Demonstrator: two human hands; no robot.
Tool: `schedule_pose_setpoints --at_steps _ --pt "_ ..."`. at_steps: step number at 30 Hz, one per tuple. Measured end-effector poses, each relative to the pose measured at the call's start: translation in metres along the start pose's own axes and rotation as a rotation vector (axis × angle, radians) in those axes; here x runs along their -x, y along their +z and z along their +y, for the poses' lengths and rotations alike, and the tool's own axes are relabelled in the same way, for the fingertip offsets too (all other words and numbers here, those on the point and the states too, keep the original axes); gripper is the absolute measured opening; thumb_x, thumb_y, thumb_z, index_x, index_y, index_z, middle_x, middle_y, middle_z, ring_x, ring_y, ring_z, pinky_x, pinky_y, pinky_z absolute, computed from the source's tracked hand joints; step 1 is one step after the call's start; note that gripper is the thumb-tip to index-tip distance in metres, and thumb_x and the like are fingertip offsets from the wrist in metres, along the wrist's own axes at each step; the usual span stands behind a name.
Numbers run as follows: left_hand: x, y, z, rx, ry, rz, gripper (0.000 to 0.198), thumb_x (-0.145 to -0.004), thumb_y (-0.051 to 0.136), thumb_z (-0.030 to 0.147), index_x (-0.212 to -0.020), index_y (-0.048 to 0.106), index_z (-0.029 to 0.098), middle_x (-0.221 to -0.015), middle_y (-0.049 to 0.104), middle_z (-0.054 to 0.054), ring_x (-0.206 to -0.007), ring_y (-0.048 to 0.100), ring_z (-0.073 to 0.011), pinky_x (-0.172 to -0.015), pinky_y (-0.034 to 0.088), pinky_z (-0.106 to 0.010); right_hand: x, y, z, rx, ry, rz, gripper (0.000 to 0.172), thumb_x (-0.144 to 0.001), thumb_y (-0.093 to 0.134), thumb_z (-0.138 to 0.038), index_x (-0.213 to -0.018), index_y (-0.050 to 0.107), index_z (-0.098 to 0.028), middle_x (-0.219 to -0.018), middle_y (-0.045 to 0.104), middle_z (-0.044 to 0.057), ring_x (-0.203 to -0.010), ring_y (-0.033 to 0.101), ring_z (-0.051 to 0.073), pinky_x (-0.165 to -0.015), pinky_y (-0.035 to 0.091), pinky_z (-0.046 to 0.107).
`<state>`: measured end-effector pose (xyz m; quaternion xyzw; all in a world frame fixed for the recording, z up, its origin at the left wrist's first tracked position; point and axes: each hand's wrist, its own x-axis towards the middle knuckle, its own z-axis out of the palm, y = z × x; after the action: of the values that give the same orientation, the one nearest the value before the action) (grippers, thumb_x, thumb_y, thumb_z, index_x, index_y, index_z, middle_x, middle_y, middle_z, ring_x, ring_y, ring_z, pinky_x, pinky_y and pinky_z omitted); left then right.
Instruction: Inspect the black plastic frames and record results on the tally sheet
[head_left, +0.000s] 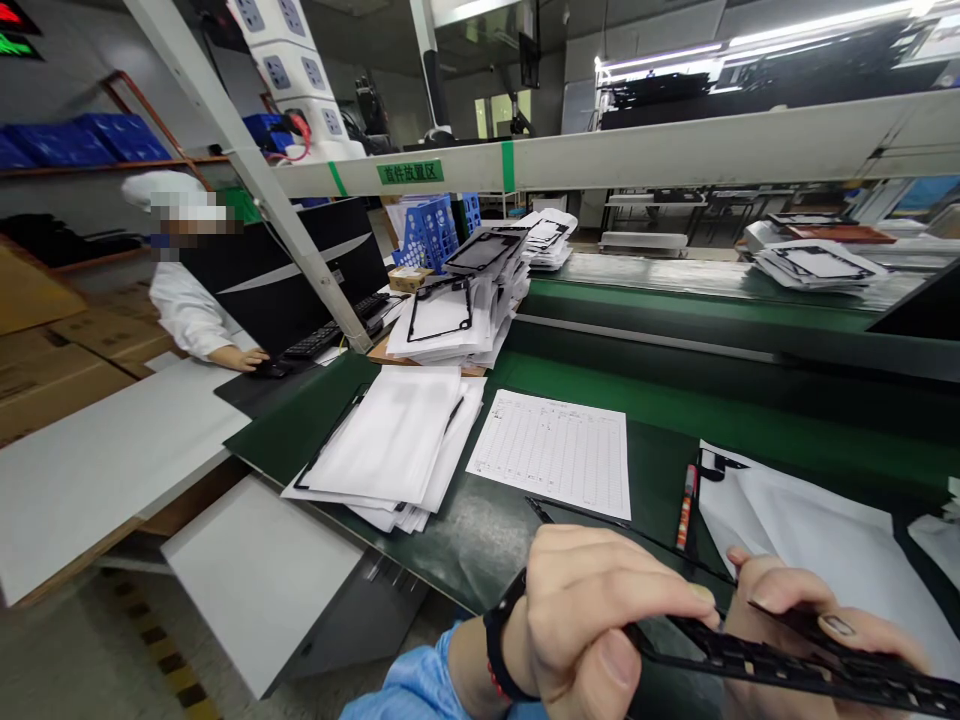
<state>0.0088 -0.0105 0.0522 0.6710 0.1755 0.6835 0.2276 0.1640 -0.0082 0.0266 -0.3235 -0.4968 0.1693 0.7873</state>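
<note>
On my feed, the thin black frame (787, 665) sits low at the right edge, held up over the green bench and running out of view. What I have in hand is a two-handed hold on it. My left hand (577, 620) is closed in a tight pinch, thumb and fingers on the frame's near end. My right hand (825, 625) is closed on it further along, with its fingers partly hidden behind the bar. The frame looks matte and narrow, with small notches along it, though I can't tell plastic from rubber. A black wristband (496, 630) circles my left wrist above a blue sleeve (420, 680). Just past the frame lie a loose white sheet (795, 530) and a red and orange marker (684, 505). Beyond them are a printed grid form (551, 455) and a stack of white sheets (390, 450) with black frames tucked among them. Farther off, a co-worker's hand (240, 358) rests on a mouse.
</note>
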Motion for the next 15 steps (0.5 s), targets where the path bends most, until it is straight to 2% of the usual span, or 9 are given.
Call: schedule_pose_setpoints --at_steps 6,12,15 --pt "-0.0043 0.0000 0.0006 0.017 0.021 0.032 0.044 -0.111 0.039 0.038 -0.113 0.076 0.015 -0.084 0.083 -0.007 -0.073 0.079 -0.0164 -0.080 0.063 -0.022 0.0031 -0.0021 0.0031 -0.011 0.015 0.008 0.044 -0.088 0.083 -0.053 -0.074 0.053 -0.024 -0.066 0.067 -0.007 -0.050 0.052 0.014 -0.067 0.053 0.036" --pt "-0.0057 -0.0066 0.0050 -0.060 0.037 -0.023 0.043 -0.112 0.038 0.038 -0.108 0.073 0.014 -0.083 0.082 -0.007 -0.075 0.079 -0.0147 -0.085 0.061 -0.019 0.0038 0.0014 0.0064 -0.039 -0.006 -0.054 0.037 -0.090 0.083 -0.047 -0.079 0.055 -0.025 -0.072 0.070 -0.007 -0.057 0.057 0.013 -0.072 0.054 0.035" --pt "-0.0073 -0.0082 0.0040 -0.071 0.039 -0.055 0.042 -0.113 0.038 0.039 -0.111 0.072 0.015 -0.085 0.083 -0.007 -0.076 0.080 -0.0149 -0.084 0.062 -0.020 0.0033 0.0005 0.0083 -0.050 -0.013 -0.034 0.035 -0.091 0.081 -0.047 -0.080 0.057 -0.025 -0.072 0.071 -0.006 -0.059 0.059 0.014 -0.075 0.055 0.035"
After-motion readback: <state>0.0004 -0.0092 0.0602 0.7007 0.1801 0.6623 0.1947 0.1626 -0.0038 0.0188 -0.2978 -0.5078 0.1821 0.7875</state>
